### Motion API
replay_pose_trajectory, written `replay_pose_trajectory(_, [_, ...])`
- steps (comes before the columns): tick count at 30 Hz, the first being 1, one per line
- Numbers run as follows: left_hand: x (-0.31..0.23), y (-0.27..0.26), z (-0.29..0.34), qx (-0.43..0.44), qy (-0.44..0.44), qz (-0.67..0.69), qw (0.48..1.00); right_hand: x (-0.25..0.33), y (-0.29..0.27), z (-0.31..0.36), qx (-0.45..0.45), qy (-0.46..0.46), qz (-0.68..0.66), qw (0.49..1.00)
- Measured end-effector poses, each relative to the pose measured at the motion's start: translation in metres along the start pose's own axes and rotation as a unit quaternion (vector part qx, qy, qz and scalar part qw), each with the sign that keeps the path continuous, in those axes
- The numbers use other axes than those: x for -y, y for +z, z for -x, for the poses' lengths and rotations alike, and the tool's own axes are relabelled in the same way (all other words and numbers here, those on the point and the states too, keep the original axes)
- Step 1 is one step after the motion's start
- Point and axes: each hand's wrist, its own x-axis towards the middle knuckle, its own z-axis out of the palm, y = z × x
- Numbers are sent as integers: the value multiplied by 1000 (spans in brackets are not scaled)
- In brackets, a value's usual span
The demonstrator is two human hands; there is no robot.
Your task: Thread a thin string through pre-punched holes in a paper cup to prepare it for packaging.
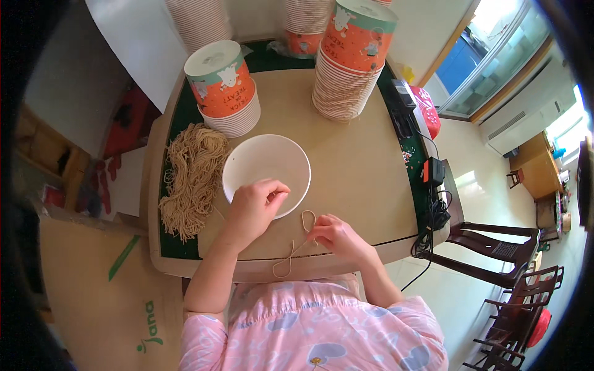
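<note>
A white paper bucket [247,162] stands on the table with its open mouth facing up. My left hand [253,207] reaches over its near rim, thumb and fingers pinched together above the opening. What they hold, if anything, is too small to make out. Just right of the bucket's near side, my right hand [339,237] pinches a thin beige cord [283,272]. One loop of the cord rises above the fingers, and its loose end curls near the table's front edge. Left of the bucket lies a thick bundle of beige cords [193,176].
Behind the bucket stand an upside-down stack of orange-and-green printed paper buckets [224,93] and a taller stack [352,59]. More wrapped stacks are at the back. Power strips and black cables [433,216] run along the right edge. A dark wooden chair [495,247] stands beyond.
</note>
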Motion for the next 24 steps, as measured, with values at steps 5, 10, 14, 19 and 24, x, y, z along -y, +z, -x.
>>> replay_pose_trajectory(5, [-2,3,-3,11,-17,-6,1000,-14,1,6,52,10,14,999])
replay_pose_trajectory(10, [7,13,-12,27,-21,-27,999,-4,1,-5,-118,-63,-26,991])
replay_pose_trajectory(14, [16,18,-14,29,-2,9,1000,14,2,-24,-248,24,-226,942])
replay_pose_trajectory(19, [15,24,-17,52,-20,33,998,17,8,-39,-274,44,-284,918])
replay_pose_trajectory(24, [7,24,-20,74,-28,18,997,19,9,-42,-263,35,-268,926])
